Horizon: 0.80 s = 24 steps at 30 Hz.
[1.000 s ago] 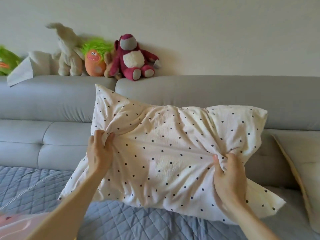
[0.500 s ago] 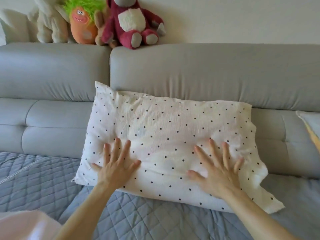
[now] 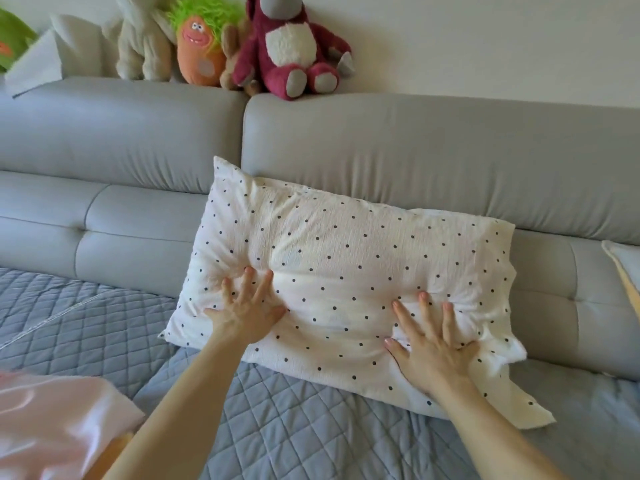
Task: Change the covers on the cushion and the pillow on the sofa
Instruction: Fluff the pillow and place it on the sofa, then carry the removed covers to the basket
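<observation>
Against grey sofa back (image 3: 415, 150), pressing dotted pillow (image 3: 346, 265) flat, left hand (image 3: 247, 313) at 8 o'clock, right hand (image 3: 433, 344) at 4 o'clock, fingers splayed, gripping nothing; seemingly finishing its cover, probably leaving cushion (image 3: 627, 268) at 3 o'clock.

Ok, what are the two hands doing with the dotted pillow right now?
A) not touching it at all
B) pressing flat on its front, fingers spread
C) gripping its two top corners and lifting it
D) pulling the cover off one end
B: the left hand and the right hand lie spread and flat on the dotted pillow, which leans against the sofa backrest.
</observation>
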{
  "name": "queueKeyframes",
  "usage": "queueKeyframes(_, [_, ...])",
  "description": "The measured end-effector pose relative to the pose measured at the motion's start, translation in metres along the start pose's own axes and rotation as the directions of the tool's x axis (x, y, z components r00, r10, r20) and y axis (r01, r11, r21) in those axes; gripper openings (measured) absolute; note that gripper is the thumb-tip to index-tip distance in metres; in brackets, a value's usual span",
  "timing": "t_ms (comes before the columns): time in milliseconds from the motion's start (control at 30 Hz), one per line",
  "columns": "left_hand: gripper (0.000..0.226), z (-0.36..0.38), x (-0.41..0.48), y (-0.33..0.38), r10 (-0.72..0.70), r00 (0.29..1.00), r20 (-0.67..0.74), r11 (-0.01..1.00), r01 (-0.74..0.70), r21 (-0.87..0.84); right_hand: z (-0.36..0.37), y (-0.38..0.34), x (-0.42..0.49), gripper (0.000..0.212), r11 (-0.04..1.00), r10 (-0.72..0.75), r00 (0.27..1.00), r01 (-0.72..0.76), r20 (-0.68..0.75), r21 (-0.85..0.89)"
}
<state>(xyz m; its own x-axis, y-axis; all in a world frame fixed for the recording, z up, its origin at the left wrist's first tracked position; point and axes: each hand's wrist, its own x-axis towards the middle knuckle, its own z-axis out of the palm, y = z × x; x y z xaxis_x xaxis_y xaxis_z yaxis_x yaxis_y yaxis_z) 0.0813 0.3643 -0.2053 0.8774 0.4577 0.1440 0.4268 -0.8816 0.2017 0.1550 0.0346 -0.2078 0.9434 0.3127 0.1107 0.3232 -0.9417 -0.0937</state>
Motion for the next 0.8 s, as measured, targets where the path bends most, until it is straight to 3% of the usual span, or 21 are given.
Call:
queueKeyframes(100, [0.08, -0.017, -0.025, 0.009, -0.027, 0.999, 0.022, 0.998, 0.029, -0.054, -0.01, 0.004, 0.015, 0.073, 1.0, 0.001, 0.994, -0.001, 0.107, 0.006])
queueKeyframes(233, [0.073, -0.041, -0.084, -0.001, 0.062, 0.99, 0.13, 0.984, -0.039, -0.172, -0.034, -0.006, -0.015, 0.068, 0.999, -0.038, 0.994, 0.037, 0.101, 0.004])
queueKeyframes(333, [0.065, -0.05, -0.14, -0.013, 0.085, 0.984, 0.157, 0.974, -0.049, -0.222, -0.039, -0.023, -0.071, 0.06, 0.97, -0.158, 0.987, 0.149, 0.03, 0.194])
queueKeyframes(500, [0.051, -0.063, -0.259, -0.02, 0.094, 0.995, 0.019, 0.95, -0.084, -0.301, -0.022, -0.059, -0.186, 0.048, 0.77, -0.37, 0.927, 0.341, -0.058, 0.539])
queueKeyframes(667, [0.042, -0.074, -0.382, -0.05, 0.084, 0.99, -0.114, 0.939, -0.117, -0.325, -0.008, -0.117, -0.277, 0.037, 0.584, -0.514, 0.841, 0.488, -0.17, 0.648])
queueKeyframes(800, [0.042, -0.072, -0.442, -0.101, 0.013, 0.991, -0.131, 0.952, -0.052, -0.302, 0.002, -0.17, -0.306, 0.042, 0.526, -0.638, 0.752, 0.58, -0.162, 0.622])
